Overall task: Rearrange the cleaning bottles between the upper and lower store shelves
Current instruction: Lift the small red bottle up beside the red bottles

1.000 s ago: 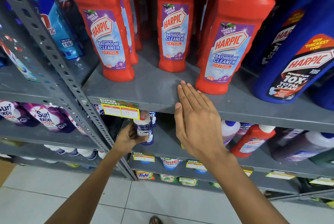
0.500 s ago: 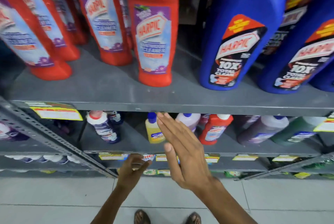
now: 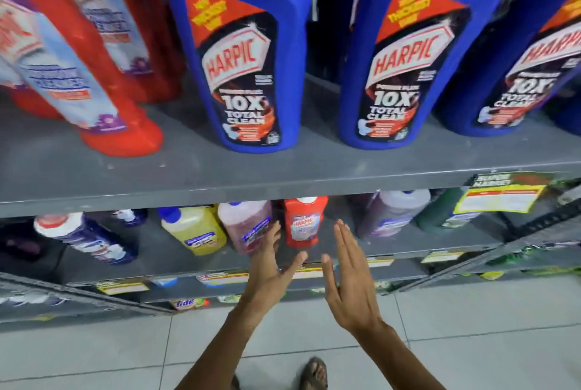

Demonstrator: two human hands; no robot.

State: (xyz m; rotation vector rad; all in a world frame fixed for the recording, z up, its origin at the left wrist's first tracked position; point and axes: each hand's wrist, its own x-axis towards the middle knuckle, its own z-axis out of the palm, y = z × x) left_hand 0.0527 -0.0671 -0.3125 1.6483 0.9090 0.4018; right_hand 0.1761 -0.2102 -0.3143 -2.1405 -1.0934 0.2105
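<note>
Nearest, both hands reach toward the lower shelf (image 3: 393, 245) with nothing in them: the left hand (image 3: 270, 267) is spread, fingers slack, in front of the pink bottle (image 3: 245, 226); the right hand (image 3: 349, 279) is flat, fingers straight and together. Between them, near the shelf's front edge, stands the small red bottle (image 3: 303, 221), upright and not yet touched. The step in hand appears to be the reach for it; the next move calls for both palms to close on its sides before lifting. Beside it stand one yellow bottle (image 3: 195, 229), the pink one, and at least two dark ones. Beyond, on the upper shelf (image 3: 220, 182), stand three blue bottles (image 3: 248, 68) in front and at least two red bottles (image 3: 103, 97), blurred, toward the left.
</note>
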